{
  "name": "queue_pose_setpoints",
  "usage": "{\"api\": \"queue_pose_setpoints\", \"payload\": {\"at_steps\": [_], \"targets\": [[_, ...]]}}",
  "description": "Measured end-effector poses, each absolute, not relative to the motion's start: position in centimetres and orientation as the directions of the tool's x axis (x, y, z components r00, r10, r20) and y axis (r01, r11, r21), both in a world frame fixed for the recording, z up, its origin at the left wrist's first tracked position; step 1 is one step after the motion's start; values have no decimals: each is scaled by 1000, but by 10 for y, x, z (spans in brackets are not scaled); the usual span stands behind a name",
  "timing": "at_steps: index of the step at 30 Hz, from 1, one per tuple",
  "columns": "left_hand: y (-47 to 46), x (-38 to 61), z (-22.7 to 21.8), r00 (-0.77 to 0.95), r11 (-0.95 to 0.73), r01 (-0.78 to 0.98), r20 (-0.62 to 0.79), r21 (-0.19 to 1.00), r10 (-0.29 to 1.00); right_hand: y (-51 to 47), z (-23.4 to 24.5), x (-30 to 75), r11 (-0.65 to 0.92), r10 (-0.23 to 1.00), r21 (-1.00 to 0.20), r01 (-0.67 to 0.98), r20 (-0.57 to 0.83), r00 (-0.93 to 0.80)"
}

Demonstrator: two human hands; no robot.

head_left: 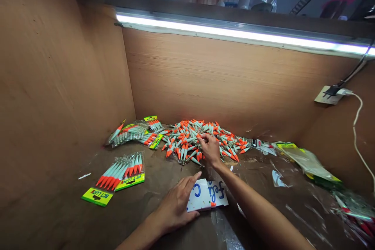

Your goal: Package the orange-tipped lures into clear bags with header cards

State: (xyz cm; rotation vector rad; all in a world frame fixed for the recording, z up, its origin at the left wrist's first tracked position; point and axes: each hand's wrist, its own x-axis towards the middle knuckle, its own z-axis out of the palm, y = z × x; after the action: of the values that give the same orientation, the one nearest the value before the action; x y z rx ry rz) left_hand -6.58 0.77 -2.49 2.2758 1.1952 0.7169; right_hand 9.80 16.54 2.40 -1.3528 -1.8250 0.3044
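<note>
A heap of loose orange-and-pale-green fishing lures (190,138) lies at the back of a brown tabletop. My right hand (209,148) reaches into the heap's near right side, fingers curled and pinching among the lures. My left hand (175,203) rests flat on the table, fingers stretched out over the left edge of a small white card with blue lettering (209,193). Two sealed packs of lures with yellow-green header cards (118,179) lie to the left of that hand.
More filled packs (134,131) are piled at the back left corner. Empty clear bags (304,160) lie at the right. Wooden walls enclose three sides, with a lit tube lamp (240,35) above and a wall socket with white cable (331,93) at right.
</note>
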Motion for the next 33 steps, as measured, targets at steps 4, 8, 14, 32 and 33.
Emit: {"api": "queue_pose_setpoints", "payload": {"at_steps": [4, 8, 14, 32, 33], "targets": [[11, -71, -31, 443, -499, 599, 259, 627, 858, 147, 36, 149, 495, 857, -612, 616, 459, -233], [15, -72, -33, 391, -493, 592, 308, 638, 867, 109, 21, 221, 527, 850, -564, 636, 353, -392], [14, -65, -29, 443, -525, 574, 301, 628, 845, 60, -2, 223, 578, 815, -457, 676, 289, -502], [16, -68, -21, 504, -529, 546, 250, 649, 827, 102, 42, 182, 728, 686, -222, 649, 218, -695], [16, -68, -21, 510, -537, 545, 254, 644, 822, 115, 51, 169, 723, 688, -138, 677, 241, -685]]}}
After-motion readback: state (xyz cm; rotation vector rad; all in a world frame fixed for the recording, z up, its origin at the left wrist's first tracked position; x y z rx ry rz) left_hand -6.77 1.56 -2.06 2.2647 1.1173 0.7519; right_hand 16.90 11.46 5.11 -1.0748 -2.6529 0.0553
